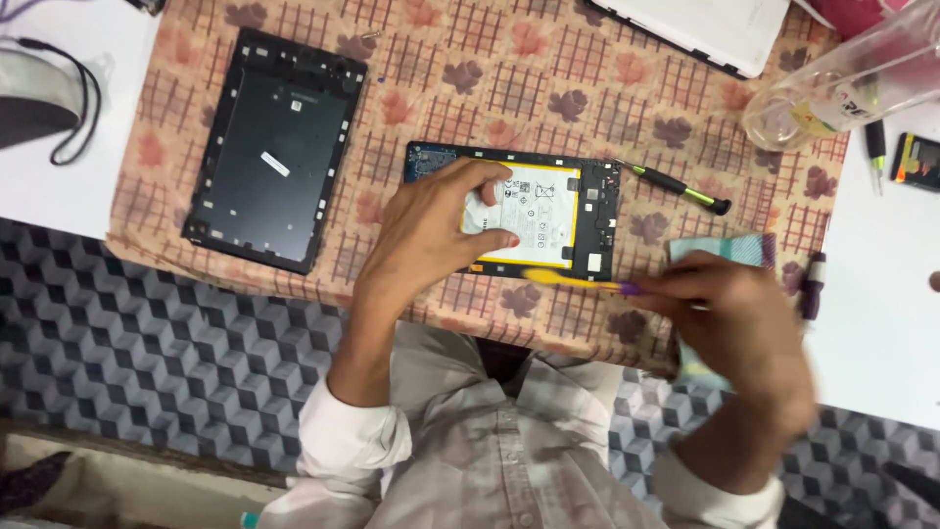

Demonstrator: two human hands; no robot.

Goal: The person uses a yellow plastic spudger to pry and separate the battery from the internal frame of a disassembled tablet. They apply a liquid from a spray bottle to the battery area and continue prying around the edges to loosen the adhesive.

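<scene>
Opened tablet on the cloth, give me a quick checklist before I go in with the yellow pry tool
1. Left hand steadying the opened tablet: ok.
2. Right hand gripping the yellow pry tool: ok.
3. Tool tip at the battery lower edge: cannot tell, blurred.
4. Back cover set aside, apart: ok.
5. Screwdriver clear of the tablet: ok.
6. Plastic bottle lying near the work: not ok.
</scene>
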